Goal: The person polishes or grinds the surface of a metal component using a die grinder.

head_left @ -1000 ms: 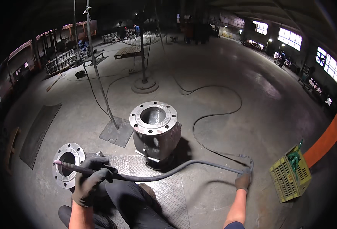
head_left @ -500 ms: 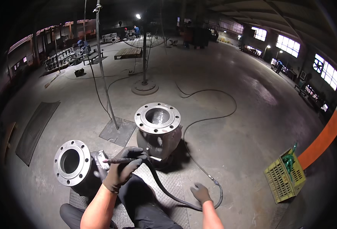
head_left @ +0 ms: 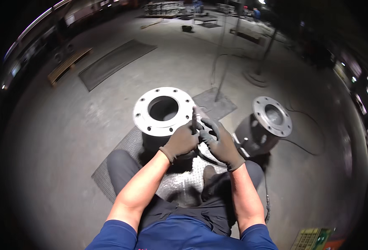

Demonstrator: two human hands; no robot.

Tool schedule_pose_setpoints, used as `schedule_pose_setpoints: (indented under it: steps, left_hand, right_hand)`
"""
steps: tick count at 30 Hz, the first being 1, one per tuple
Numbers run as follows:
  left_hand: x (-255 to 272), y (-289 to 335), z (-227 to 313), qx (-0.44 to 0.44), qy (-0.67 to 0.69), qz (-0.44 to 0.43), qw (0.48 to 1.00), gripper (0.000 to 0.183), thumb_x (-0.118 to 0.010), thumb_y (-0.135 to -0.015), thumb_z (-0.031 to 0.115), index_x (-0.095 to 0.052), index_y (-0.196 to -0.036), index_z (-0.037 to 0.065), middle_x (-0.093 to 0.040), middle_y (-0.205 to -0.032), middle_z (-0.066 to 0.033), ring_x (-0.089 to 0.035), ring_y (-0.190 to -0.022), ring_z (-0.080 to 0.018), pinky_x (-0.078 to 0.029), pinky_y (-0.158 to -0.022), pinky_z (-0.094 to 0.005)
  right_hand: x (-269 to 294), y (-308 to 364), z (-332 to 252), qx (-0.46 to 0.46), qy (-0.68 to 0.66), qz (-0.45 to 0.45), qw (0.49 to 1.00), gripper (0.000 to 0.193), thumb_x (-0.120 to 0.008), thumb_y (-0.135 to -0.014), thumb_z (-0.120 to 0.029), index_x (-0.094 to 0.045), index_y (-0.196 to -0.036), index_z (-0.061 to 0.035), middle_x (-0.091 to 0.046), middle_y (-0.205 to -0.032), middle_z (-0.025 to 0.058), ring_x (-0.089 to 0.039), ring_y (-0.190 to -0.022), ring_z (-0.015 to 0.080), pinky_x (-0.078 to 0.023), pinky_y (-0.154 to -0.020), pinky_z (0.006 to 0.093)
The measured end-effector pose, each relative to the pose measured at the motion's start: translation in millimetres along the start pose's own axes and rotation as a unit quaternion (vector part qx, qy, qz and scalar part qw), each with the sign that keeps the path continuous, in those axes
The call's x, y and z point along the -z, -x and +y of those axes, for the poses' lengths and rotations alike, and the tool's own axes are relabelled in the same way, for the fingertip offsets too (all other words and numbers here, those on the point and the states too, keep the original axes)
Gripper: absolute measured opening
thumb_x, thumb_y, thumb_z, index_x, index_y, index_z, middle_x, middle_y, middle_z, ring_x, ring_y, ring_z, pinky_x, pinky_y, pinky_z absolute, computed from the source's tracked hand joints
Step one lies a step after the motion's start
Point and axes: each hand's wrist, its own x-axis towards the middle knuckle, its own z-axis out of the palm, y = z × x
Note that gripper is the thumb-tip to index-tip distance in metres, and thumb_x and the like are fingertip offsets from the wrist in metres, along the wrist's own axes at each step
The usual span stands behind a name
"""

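Note:
Both my hands wear dark work gloves and meet in front of me. My left hand is closed around a slim, dark, pen-shaped air tool, which points up beside a large flanged metal pipe casting. My right hand has its fingers curled against the tool's right side. A black hose shows below the hands. The casting's flat ring has bolt holes around a wide dark bore. The tool's tip is blurred; whether it touches the casting, I cannot tell.
A second flanged casting stands to the right. Patterned matting lies beneath the near casting. Beyond are a dark plate with an upright pole, a long dark mat and a wooden pallet. A yellow crate is at lower right.
My view has swung left and down, shifting the castings rightward in the picture. My right hand has come from near the hose at the right to the tool in my left hand.

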Motion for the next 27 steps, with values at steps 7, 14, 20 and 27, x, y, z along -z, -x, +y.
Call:
schedule_pose_setpoints:
  steps: [7, 14, 20, 27]
  left_hand:
    - [22.6, 63.7, -48.9, 0.023, -0.141, -0.078, 0.987, 0.039, -0.063, -0.082, 0.012, -0.066, -0.119, -0.002, -0.074, -0.102, -0.0251, -0.071, -0.099, -0.0445, -0.054, -0.091, -0.0495]
    - [16.6, 82.7, -49.0, 0.153, 0.370, -0.126, 0.908, 0.036, -0.060, -0.107, 0.028, -0.064, -0.120, -0.004, -0.075, -0.097, -0.0142, -0.075, -0.083, -0.0221, -0.061, -0.076, -0.0366]
    - [7.7, 82.1, -60.9, 0.149, 0.573, -0.091, 0.801, 0.056, -0.041, -0.114, 0.032, -0.051, -0.144, -0.014, -0.067, -0.125, -0.0359, -0.077, -0.096, -0.0326, -0.068, -0.078, -0.0409]
    - [15.7, 81.1, -39.0, 0.205, 0.509, -0.116, 0.828, 0.039, -0.060, -0.108, 0.019, -0.061, -0.129, -0.014, -0.077, -0.113, -0.0233, -0.078, -0.081, -0.0214, -0.061, -0.066, -0.0264]
  right_hand:
    - [-68.2, 10.9, -5.3, -0.068, -0.165, -0.137, 0.974, 0.033, -0.060, -0.110, -0.022, -0.070, -0.132, 0.0003, -0.073, -0.119, 0.0070, -0.067, -0.106, 0.0139, -0.053, -0.095, 0.0307]
    - [-59.1, 1.5, -11.4, -0.247, -0.325, -0.145, 0.901, 0.045, -0.054, -0.113, -0.037, -0.075, -0.123, 0.0009, -0.073, -0.113, 0.0074, -0.069, -0.099, 0.0141, -0.054, -0.089, 0.0286]
    - [-71.9, -2.1, 38.6, -0.190, -0.485, -0.129, 0.844, 0.054, -0.050, -0.114, -0.044, -0.072, -0.122, 0.0049, -0.074, -0.125, 0.0177, -0.071, -0.115, 0.0257, -0.056, -0.100, 0.0390]
    - [-64.6, -7.9, 20.9, -0.056, -0.290, -0.135, 0.946, 0.057, -0.045, -0.115, -0.043, -0.074, -0.116, 0.0055, -0.077, -0.114, 0.0145, -0.067, -0.077, 0.0140, -0.053, -0.084, 0.0303]
